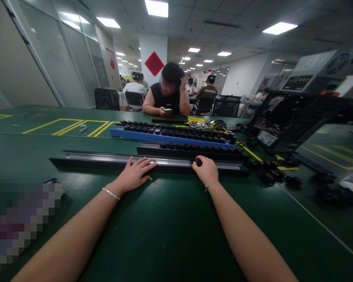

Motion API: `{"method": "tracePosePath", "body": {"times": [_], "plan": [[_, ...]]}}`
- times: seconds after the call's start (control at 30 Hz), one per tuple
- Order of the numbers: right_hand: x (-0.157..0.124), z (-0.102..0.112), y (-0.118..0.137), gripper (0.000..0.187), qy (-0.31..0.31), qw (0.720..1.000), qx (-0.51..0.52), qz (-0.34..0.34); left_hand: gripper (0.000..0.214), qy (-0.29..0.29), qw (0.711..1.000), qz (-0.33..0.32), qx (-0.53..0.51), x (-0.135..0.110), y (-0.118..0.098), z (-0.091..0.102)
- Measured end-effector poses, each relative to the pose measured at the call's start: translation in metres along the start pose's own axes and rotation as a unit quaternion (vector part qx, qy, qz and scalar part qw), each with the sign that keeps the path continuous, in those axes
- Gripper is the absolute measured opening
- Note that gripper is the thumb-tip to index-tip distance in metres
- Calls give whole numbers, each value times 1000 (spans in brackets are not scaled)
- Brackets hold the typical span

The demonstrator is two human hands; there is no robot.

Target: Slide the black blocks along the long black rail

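A long black and silver rail (pixel 106 159) lies across the green table (pixel 170 227) in front of me. My left hand (pixel 137 172) rests flat on the rail near its middle, fingers stretched out. My right hand (pixel 205 169) is closed in a pinch on a small black knob-like part (pixel 197 161) at the rail's right portion. Behind it lies a second black rail (pixel 191 149) filled with several black parts, and further back a blue rail (pixel 164 137) with rows of the same parts.
Loose black parts (pixel 270 172) lie in a pile at the right. A black crate and machines (pixel 297 113) stand at the far right. A person sits across the table (pixel 169 92) looking at a phone. A blurred patch covers the lower left.
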State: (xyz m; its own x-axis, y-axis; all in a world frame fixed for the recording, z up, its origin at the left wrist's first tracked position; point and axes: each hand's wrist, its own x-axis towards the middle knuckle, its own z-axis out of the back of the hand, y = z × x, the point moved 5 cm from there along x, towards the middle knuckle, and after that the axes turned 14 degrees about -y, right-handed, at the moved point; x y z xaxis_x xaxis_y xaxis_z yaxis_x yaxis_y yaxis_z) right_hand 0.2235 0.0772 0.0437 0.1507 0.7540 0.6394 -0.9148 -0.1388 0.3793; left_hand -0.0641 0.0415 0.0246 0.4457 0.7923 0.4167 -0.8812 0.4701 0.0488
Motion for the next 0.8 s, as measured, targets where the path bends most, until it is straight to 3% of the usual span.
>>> {"method": "tracePosePath", "body": {"times": [0.8], "plan": [[-1,1,-4,29,-9,1000,9,-21,60,2,1000,1,0,0,1,0]]}}
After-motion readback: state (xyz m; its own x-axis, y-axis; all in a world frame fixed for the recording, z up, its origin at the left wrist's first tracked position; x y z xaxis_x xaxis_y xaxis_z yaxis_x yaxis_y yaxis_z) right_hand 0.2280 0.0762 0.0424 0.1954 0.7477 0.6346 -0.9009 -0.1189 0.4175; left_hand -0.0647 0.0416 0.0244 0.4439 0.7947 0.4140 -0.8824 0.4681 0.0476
